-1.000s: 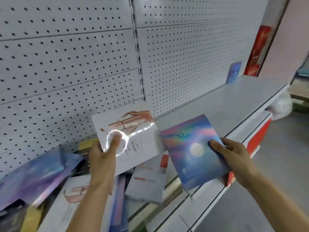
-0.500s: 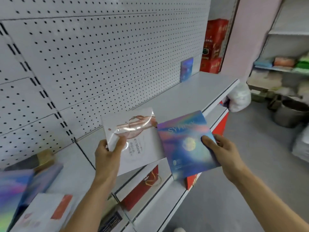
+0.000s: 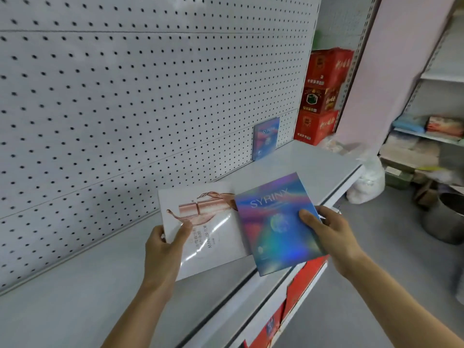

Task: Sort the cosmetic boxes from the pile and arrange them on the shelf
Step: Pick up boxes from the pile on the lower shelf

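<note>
Above the shelf (image 3: 313, 169), the left hand (image 3: 163, 249) grips the white box (image 3: 213, 237) and the right hand (image 3: 331, 234) grips the iridescent box (image 3: 273, 227). The pile has dropped from view since a second ago. A matching iridescent box (image 3: 265, 138) leans on the pegboard (image 3: 125, 109) ahead, so placement looks imminent.

Even, soft light; glare streaks the white box (image 3: 208, 229); edges bow and blur slightly.
</note>
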{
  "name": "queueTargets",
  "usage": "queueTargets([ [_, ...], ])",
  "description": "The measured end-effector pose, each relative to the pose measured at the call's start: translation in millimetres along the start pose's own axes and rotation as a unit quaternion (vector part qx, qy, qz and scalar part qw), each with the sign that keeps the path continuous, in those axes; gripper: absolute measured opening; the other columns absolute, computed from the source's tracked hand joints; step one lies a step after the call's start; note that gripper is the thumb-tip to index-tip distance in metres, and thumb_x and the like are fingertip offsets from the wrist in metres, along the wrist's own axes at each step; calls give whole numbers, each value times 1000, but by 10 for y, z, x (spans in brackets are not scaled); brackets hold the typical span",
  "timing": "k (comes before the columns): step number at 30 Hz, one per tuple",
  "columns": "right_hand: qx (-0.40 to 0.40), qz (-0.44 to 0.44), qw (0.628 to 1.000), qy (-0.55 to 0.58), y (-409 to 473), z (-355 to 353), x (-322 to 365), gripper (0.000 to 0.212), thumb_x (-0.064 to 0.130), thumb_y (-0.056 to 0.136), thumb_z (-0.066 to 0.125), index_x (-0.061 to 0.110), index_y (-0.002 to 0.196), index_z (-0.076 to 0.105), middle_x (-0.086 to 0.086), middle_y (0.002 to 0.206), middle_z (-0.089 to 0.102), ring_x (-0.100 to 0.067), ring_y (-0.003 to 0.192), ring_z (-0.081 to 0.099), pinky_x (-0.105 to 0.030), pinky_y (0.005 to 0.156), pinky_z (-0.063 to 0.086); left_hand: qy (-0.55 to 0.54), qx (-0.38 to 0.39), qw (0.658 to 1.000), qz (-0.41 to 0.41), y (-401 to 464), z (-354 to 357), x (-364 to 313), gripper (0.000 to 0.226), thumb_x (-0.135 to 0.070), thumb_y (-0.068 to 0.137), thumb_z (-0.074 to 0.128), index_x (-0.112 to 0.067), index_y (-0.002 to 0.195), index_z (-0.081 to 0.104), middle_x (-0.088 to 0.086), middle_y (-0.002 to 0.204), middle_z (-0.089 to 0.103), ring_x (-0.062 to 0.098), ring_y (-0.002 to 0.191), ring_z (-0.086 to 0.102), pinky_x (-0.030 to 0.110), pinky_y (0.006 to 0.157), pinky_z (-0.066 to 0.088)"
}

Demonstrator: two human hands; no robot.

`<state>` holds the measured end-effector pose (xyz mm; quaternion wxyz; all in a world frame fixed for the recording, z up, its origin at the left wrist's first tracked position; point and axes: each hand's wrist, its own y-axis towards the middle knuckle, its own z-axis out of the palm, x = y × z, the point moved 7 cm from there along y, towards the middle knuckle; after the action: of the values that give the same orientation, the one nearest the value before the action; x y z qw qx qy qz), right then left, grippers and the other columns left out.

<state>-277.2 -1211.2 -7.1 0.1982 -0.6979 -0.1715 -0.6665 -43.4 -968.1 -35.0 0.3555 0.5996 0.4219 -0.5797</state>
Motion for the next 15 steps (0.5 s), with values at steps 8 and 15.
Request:
queueTargets([
  [8,6,36,999,15,1539,-279,-200,10,18,88,67,9,88,70,-3,71,72,-10,53,66,-17,44,48,3,-63,998,-7,652,820,-52,29,-34,84,72,-15,102,60,-2,94,69,14,87,65,28,68,49],
  [15,52,30,998,-22,3133,-515,-424,11,9,88,59,7,79,65,-6,68,62,-12,51,56,-20,43,43,-12,-179,983,-40,1019,1552,44,33,-35,85,70,-15,107,57,-1,97,67,16,84,65,30,62,49],
])
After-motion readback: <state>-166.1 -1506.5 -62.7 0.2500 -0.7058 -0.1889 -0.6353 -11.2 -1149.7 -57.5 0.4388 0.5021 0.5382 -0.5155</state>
